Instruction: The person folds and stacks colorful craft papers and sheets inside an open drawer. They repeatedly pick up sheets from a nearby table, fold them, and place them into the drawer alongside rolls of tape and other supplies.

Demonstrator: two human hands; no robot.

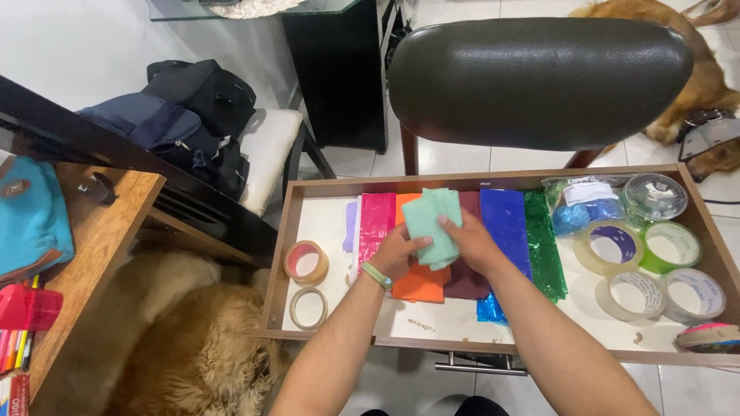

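both hands over an open wooden drawer [279, 254]. left hand [397, 253] and right hand [472, 240] pinching a mint-green folded sheet [433, 223], fingers closed on its lower edges, sheet lifted just above the stack. directly beneath the fingers: orange sheet [420, 283] and maroon sheet [465, 283]; pink sheet [375, 219] just left of the fingers, blue foil [505, 219] and green foil [543, 239] just right. by appearance, green sheet already folded small, other sheets lying flat and untouched. further right of the fingers, tape rolls [613, 246]; further left, two more rolls [306, 263]. past the fingers, a dark chair back [539, 81] and tiled floor [462, 158]; a golden dog [196, 350] below left, a wooden desk [85, 262] beside it.
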